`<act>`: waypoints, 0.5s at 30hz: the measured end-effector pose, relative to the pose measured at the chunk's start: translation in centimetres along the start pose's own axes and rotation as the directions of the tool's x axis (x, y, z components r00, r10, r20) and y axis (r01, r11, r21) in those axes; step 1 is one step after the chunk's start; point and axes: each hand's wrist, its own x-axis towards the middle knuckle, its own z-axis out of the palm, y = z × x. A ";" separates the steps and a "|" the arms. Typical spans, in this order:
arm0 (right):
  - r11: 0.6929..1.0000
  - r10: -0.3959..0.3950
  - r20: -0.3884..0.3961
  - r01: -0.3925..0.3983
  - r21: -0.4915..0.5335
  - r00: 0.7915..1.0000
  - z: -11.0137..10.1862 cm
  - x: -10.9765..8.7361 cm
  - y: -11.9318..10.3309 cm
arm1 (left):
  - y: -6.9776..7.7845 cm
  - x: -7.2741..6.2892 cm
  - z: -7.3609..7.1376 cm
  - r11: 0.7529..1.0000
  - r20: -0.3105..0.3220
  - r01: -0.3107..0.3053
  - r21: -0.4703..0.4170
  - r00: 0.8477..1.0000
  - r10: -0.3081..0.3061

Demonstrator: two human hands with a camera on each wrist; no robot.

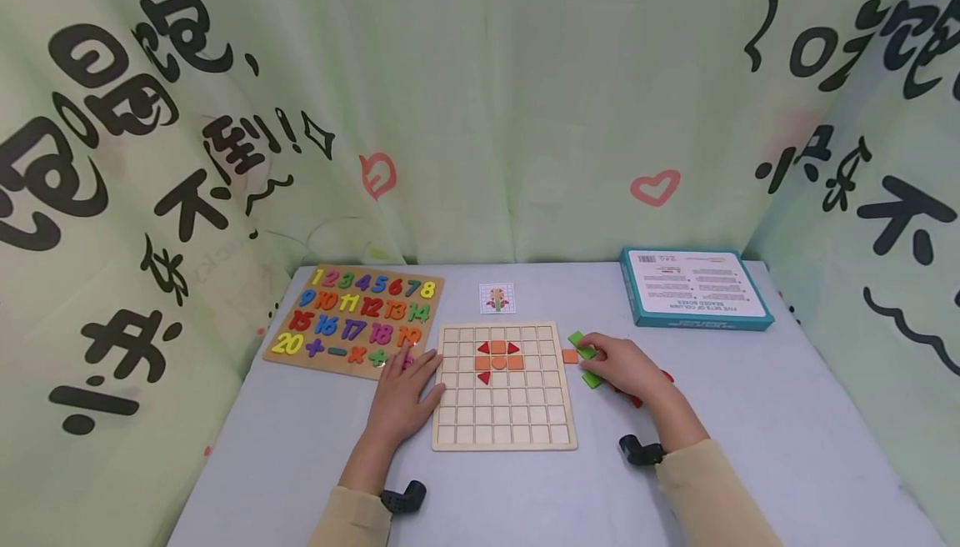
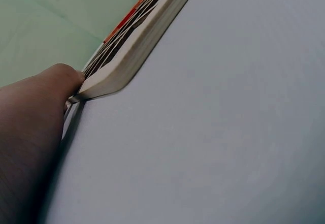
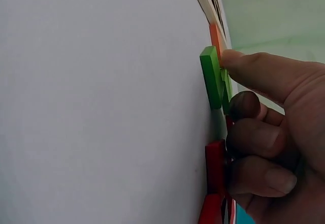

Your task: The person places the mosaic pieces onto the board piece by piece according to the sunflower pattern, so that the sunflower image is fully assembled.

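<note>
My left hand [image 1: 402, 397] lies on the table with its fingers spread, the thumb against the left edge of a wooden grid board [image 1: 510, 427]. In the left wrist view, that thumb [image 2: 61, 79] touches the board's corner. My right hand [image 1: 626, 368] is right of the board, with thumb and forefinger pinching a green tile [image 1: 576, 338]. Another green tile [image 1: 592, 380] lies below those fingers, and an orange square tile [image 1: 570, 356] sits beside the board. Red tiles [image 3: 215, 165] are partly hidden under the curled fingers. Orange tiles [image 1: 498, 347] and red triangles [image 1: 483, 378] occupy cells of the grid.
A small pattern card [image 1: 497, 298] lies behind the grid board. Left of it is a number puzzle board [image 1: 330, 357] with coloured numerals. At the back right lies a teal-edged box [image 1: 697, 288]. A printed curtain [image 1: 480, 113] encloses the white table [image 1: 510, 497].
</note>
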 end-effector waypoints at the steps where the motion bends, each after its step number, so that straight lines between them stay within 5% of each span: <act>1: 1.000 -0.001 -0.003 0.001 -0.005 1.000 0.1 0.1 -0.1 | 0.0 0.0 0.0 1.000 -0.001 -0.001 0.000 1.000 0.001; 15: 0.998 -0.002 -0.005 0.001 -0.057 1.000 0.9 0.7 -0.7 | -0.1 0.0 0.2 1.000 -0.006 -0.005 0.007 1.000 0.005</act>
